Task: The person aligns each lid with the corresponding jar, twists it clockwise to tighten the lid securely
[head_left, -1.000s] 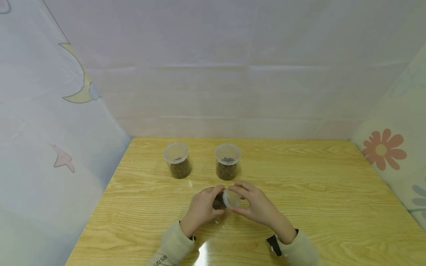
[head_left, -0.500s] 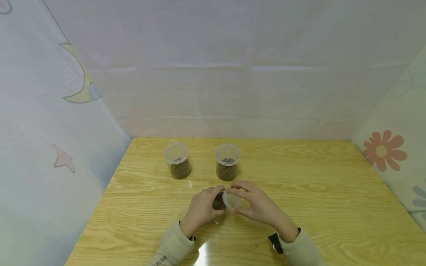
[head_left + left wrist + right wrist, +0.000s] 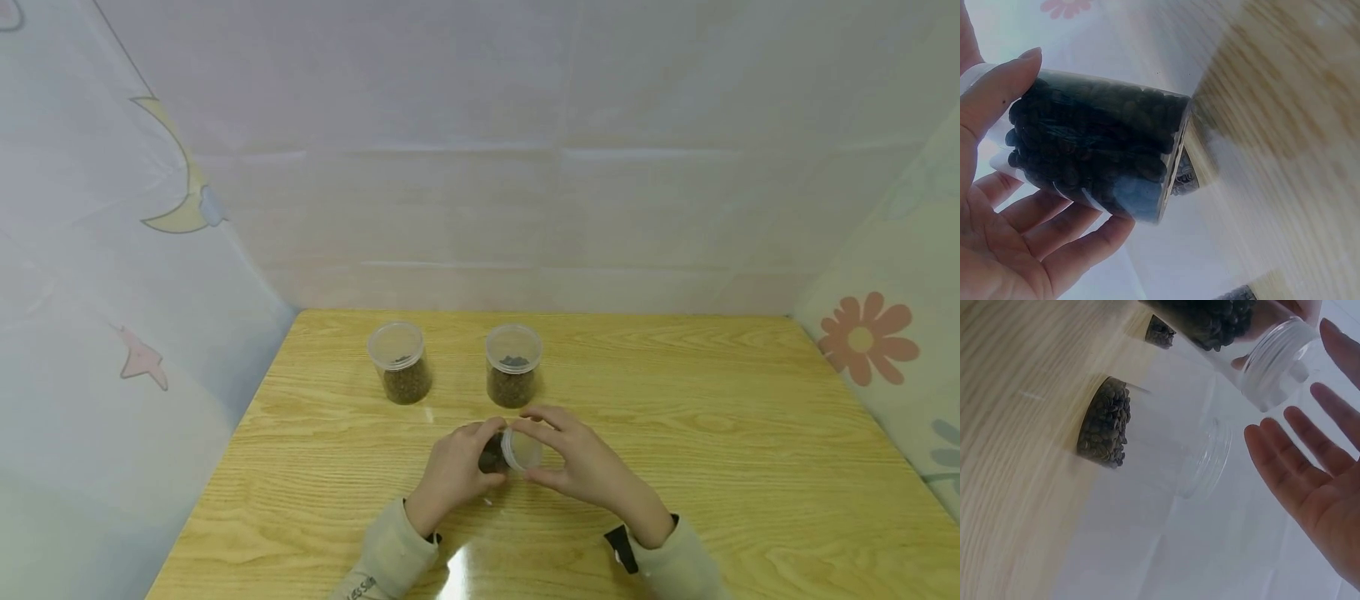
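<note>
My left hand [image 3: 455, 468] holds a clear jar [image 3: 492, 454] of dark coffee beans, tilted on its side with its top to the right. In the left wrist view, the thumb lies along one side of the jar [image 3: 1094, 147] and the fingers support the other. At its top sits a clear lid [image 3: 524, 448], ribbed at the edge in the right wrist view. Thumb and fingers of my right hand [image 3: 577, 462] span this lid. From the right wrist, the right hand [image 3: 1316, 481] shows spread fingers with the tips right at the lid [image 3: 1279, 362].
Two more clear jars with dark beans stand upright behind the hands, a left jar [image 3: 401, 375] and a right jar [image 3: 513, 379]. The wooden table [image 3: 712, 417] ends at a pale patterned cloth backdrop [image 3: 480, 208].
My right fingers loosened and lifted a little off the lid half a second ago, and are now back around it. The left hand and its jar have stayed in place.
</note>
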The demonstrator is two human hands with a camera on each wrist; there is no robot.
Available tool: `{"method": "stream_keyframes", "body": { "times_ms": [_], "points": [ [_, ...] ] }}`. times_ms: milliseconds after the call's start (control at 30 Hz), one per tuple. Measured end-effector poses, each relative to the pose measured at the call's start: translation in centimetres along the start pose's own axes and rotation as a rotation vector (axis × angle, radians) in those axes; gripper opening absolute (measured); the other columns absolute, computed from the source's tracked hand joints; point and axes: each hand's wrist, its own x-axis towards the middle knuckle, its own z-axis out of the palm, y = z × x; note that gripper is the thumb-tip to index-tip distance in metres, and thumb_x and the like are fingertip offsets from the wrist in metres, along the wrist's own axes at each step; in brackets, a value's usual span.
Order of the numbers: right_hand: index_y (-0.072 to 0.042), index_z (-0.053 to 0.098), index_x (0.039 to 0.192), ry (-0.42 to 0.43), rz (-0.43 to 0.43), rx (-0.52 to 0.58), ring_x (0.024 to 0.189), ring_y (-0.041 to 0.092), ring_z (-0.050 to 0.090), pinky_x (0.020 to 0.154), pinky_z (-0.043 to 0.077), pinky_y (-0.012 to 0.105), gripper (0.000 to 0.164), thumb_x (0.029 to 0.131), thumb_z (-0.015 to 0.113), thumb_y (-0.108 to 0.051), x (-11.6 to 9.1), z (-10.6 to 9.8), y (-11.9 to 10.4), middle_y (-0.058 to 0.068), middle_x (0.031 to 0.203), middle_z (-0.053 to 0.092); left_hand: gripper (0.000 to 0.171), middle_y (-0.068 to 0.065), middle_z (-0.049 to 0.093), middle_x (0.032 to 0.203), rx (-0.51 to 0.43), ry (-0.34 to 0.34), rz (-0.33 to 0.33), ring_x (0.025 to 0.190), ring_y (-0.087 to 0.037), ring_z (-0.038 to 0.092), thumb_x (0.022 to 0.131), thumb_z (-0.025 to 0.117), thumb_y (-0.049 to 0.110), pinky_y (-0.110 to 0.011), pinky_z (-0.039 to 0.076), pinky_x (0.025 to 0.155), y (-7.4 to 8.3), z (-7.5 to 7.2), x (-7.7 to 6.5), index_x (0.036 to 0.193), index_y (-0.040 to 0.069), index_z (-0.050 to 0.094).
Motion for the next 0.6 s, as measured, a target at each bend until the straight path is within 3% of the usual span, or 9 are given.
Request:
{"method": "stream_keyframes", "body": {
  "times_ms": [333,600],
  "points": [
    [-0.006,0.061,0.115,-0.006,-0.004,-0.014,0.099,0.026,0.056,0.076,0.051,0.037,0.055,0.066,0.081,-0.019,0.12,0.21,0.02,0.012,0.112,0.057,0.062,-0.003,0.065,0.100,0.004,-0.001,-0.001,0.084,-0.018,0.062,0.062,0.084,0.026,-0.030,0.051,0.065,-0.02,0.04,-0.03,0.115,0.014,0.053],
    [-0.007,0.059,0.120,-0.002,-0.022,-0.011,0.100,0.027,0.055,0.076,0.050,0.039,0.062,0.063,0.083,-0.016,0.03,0.11,0.00,0.012,0.115,0.055,0.062,-0.003,0.065,0.101,0.006,-0.003,-0.005,0.085,-0.018,0.062,0.064,0.084,0.027,-0.031,0.051,0.065,-0.17,0.24,-0.01,0.116,0.013,0.053]
  ]
}}
